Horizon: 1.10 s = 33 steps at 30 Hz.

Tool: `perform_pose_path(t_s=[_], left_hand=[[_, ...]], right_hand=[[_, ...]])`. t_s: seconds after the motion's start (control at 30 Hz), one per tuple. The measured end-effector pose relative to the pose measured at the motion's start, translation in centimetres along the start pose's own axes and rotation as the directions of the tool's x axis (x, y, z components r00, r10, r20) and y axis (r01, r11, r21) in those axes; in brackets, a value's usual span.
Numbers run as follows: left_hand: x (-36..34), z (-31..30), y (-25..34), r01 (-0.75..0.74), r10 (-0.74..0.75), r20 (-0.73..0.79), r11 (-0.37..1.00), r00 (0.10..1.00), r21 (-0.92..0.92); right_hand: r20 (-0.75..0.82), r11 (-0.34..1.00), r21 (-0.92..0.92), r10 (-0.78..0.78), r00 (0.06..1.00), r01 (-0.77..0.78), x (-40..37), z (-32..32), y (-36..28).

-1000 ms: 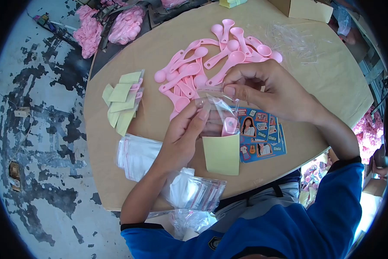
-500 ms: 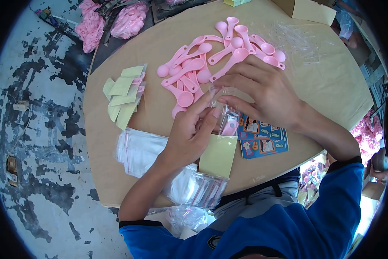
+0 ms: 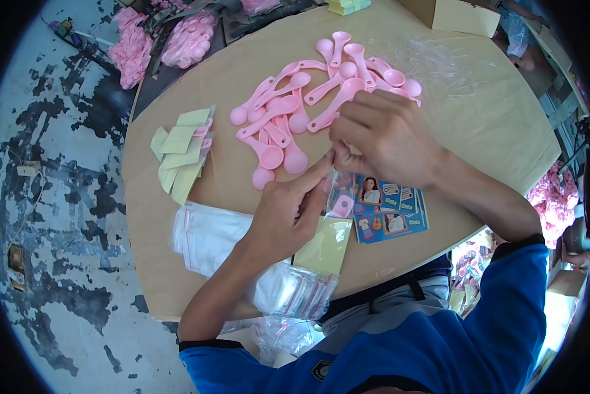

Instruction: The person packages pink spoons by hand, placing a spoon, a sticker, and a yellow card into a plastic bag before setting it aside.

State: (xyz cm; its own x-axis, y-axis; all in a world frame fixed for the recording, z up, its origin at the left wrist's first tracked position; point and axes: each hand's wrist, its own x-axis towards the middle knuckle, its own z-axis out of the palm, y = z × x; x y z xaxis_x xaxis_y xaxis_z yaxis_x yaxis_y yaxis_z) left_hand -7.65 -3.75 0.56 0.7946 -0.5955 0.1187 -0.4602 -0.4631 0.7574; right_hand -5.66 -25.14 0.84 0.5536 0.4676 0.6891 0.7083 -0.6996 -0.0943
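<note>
My left hand (image 3: 285,213) pinches the top edge of a clear plastic bag (image 3: 339,203). A pink piece and a yellow card (image 3: 326,246) show in and below the bag. My right hand (image 3: 383,141) is closed at the same top edge, its fingertips touching those of my left hand. Blue printed cards (image 3: 392,223) lie just right of the bag. Flat clear bags (image 3: 213,236) are spread under and beside my left forearm. A pile of pink spoons (image 3: 285,121) lies beyond my hands.
Yellow cards in bags with pink pieces (image 3: 183,154) lie at the left of the table (image 3: 505,125). Thin clear strips (image 3: 439,65) lie at the back right, near a cardboard box (image 3: 465,18). Pink bundles (image 3: 190,41) stand beyond the far edge.
My right hand's fingers have curled in and closed at the bag's top edge, meeting my left fingertips. The view has shifted slightly.
</note>
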Motion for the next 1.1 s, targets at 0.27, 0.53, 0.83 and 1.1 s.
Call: perform_pose_path(t_s=[0.27, 0.53, 0.83, 1.1], left_hand=[[0.3, 0.8, -1.6, 0.010, -0.043, -0.093, 0.946, 0.995, -0.324], [0.3, 0.4, -0.7, 0.048, -0.052, -0.045, 0.994, 0.998, -0.095], [0.1, 0.4, 0.0, -0.049, 0.049, 0.019, 0.999, 0.999, 0.013], [0.3, 0.8, -0.8, -0.043, 0.034, -0.066, 0.989, 0.997, -0.138]], right_hand=[[-0.147, 0.975, 0.219, -0.012, 0.989, 0.045, 0.6, -0.7, 0.2], [-0.058, 0.991, 0.051, -0.121, 0.991, 0.124, -0.3, 0.6, 0.1], [0.036, 0.995, 0.097, -0.028, 0.999, 0.025, -0.2, 0.4, 0.4], [-0.092, 0.977, 0.172, -0.108, 0.990, 0.123, 0.5, -0.3, 0.2]])
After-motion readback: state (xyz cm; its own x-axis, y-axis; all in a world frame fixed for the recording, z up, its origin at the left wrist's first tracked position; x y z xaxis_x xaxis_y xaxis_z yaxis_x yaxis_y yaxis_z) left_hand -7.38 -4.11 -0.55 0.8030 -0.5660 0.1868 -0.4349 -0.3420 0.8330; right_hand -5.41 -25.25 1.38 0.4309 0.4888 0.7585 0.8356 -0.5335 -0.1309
